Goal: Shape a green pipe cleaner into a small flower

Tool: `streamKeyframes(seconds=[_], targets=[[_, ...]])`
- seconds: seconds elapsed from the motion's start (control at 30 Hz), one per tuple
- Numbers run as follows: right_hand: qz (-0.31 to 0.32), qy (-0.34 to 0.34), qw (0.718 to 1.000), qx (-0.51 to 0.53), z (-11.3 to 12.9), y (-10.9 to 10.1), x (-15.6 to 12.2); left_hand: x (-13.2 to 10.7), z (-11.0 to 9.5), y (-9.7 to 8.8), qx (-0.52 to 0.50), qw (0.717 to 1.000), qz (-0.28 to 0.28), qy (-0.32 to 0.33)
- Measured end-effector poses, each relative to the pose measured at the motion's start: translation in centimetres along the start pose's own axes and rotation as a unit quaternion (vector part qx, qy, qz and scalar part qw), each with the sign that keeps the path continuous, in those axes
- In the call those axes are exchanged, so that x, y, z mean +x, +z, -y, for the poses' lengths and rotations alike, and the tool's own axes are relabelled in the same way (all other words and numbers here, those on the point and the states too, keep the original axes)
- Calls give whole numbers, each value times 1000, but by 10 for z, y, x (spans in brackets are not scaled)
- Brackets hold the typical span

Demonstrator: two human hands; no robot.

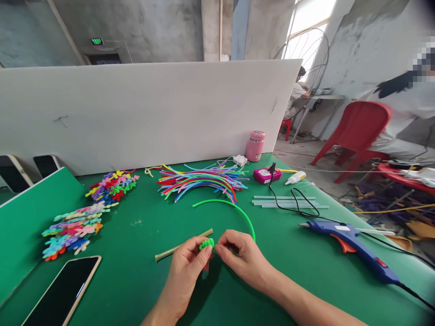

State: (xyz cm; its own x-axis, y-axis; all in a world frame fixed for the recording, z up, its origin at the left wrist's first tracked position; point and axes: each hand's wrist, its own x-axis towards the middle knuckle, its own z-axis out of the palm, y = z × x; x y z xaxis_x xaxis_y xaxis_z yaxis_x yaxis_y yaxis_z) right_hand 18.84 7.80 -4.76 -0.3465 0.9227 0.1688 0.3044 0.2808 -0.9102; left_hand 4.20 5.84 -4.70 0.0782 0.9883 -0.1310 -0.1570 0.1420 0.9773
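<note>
Concrete walls (166,27) are rising far beyond our hands, behind a white panel (146,113) that is standing along the far edge of our green table (136,290). Well to the left of our hands, a dark-screened phone (63,290) is lying flat, and past it pastel flower shapes (73,228) and brighter flower shapes (112,188) are sitting in two heaps. Just beyond our left hand (186,269), a tan stick (166,253) is slanting, partly hidden by the fingers. That hand is holding a small green coil (206,244) between thumb and fingers. Farther ahead, a bundle of coloured stems (204,179) is fanning out. Our right hand (243,258), right beside the coil, is pinching narrowly on the green stem (246,215), which is arching away from behind it; the knuckles are hiding part of the grip. Ahead and to the right of that hand, a pink bottle (255,147), a magenta box (267,175) and clear sticks (288,202) are resting. Farther right, a blue glue gun (353,244) is lying on its side, and beyond the table a red chair (360,120) is supporting a seated person.
</note>
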Motion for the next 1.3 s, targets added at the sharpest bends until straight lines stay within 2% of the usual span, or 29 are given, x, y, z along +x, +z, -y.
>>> streamKeyframes(seconds=[0.17, 0.27, 0.33, 0.4, 0.47, 0.53, 0.63, 0.8, 0.97, 1.03, 1.13, 1.3], targets=[[-54, -14, 998, 6, -1, -3, 2, 0, -4, 1, 86, 994, -20, 57], [-77, -28, 996, 25, -1, -2, 1, 0, -2, -1, 196, 970, -36, 135], [-78, -43, 996, 20, -1, -2, 0, 0, 2, -3, 275, 932, -59, 226], [-66, -57, 996, 6, 0, -1, -2, 0, 5, -4, 341, 880, -79, 320], [-53, -69, 996, -13, 0, 0, -3, 0, 8, -4, 388, 834, -78, 385], [-51, -84, 995, -31, 0, 1, -3, 0, 9, -5, 418, 801, -64, 425], [-57, -95, 993, -47, -1, 2, -2, 0, 11, -5, 451, 772, -62, 445], [-64, -93, 992, -56, -3, 3, -2, 0, 12, -6, 478, 764, -93, 423], [-62, -86, 993, -58, -4, 2, -2, 1, 12, -6, 506, 728, -110, 449], [-57, -87, 993, -56, -3, 3, -2, 1, 12, -6, 511, 723, -111, 452], [-52, -87, 994, -52, -3, 3, -1, 0, 12, -3, 496, 738, -109, 444], [-54, -66, 996, -32, -3, 3, -1, -2, 11, -1, 454, 787, -103, 406]])
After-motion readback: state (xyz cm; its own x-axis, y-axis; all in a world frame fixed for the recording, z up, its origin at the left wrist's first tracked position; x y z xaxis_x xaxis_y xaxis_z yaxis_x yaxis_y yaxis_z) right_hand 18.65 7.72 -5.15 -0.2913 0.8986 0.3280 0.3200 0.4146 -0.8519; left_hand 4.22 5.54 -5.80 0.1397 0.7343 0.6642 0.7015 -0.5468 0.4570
